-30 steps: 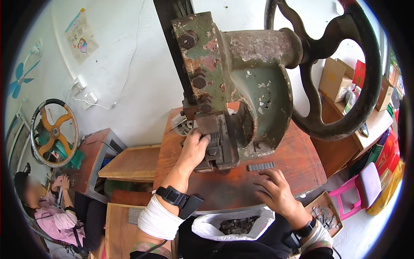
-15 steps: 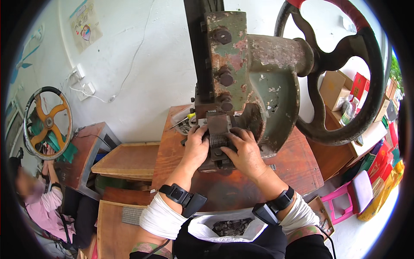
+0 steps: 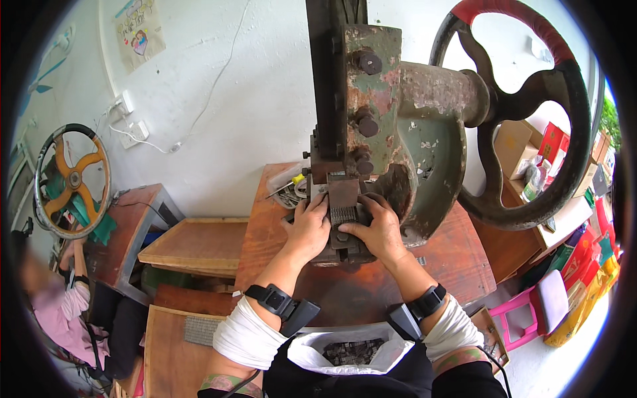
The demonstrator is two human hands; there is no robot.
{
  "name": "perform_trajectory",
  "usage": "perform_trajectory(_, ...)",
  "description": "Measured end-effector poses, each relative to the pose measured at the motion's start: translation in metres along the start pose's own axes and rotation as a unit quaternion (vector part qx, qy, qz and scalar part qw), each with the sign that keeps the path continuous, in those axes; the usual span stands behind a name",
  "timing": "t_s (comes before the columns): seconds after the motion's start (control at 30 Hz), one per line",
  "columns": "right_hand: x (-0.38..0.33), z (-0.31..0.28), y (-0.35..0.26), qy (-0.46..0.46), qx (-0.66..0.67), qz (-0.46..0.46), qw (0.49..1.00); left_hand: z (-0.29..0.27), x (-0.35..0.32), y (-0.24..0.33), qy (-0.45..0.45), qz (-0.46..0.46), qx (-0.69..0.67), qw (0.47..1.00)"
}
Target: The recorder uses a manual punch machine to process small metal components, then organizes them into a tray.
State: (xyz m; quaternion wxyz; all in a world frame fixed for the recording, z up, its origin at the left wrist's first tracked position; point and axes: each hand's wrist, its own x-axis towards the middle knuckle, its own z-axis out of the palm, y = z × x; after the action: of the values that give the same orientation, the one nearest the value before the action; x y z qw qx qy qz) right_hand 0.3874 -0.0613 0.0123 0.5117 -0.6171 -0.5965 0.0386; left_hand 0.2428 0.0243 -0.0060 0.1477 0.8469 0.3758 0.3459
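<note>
A ridged dark metal piece (image 3: 343,215) lies on the bed of an old green hand press (image 3: 371,99), right under its ram (image 3: 343,191). From the left, the fingers of my left hand (image 3: 309,229) are pressed together against the side of that piece. My right hand (image 3: 381,230) grips it from the opposite side, with the thumb along the near edge and the fingers reaching behind. My fingers partly cover the piece's sides. A bolt head (image 3: 342,236) shows just in front of it.
The press's big handwheel (image 3: 574,132) rises at the right. A clear tray (image 3: 288,189) with metal bits and a yellow-handled screwdriver (image 3: 296,180) stands behind my left hand. A white bag (image 3: 308,348) of dark metal pieces lies at my lap. A person (image 3: 63,312) sits left by another handwheel (image 3: 75,179).
The press and my hands appear farther right in the picture, as the view has shifted. My fingers stay at the ridged metal piece.
</note>
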Motion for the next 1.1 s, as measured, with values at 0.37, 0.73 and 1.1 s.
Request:
perform_trajectory(0.37, -0.013, -0.042, -0.034, 0.003, -0.134, -0.099, 0.986, -0.006, 0.000, 0.001, -0.020, 0.019, -0.018, 0.999)
perform_trajectory(0.73, 0.177, -0.396, -0.162, 0.023, -0.183, 0.067, 0.981, -0.012, -0.005, 0.020, -0.027, 0.004, 0.060, 0.998)
perform_trajectory(1.1, -0.051, -0.193, 0.051, 0.479, -0.063, -0.091, 0.871, -0.025, -0.012, 0.016, -0.057, -0.036, 0.073, 0.995)
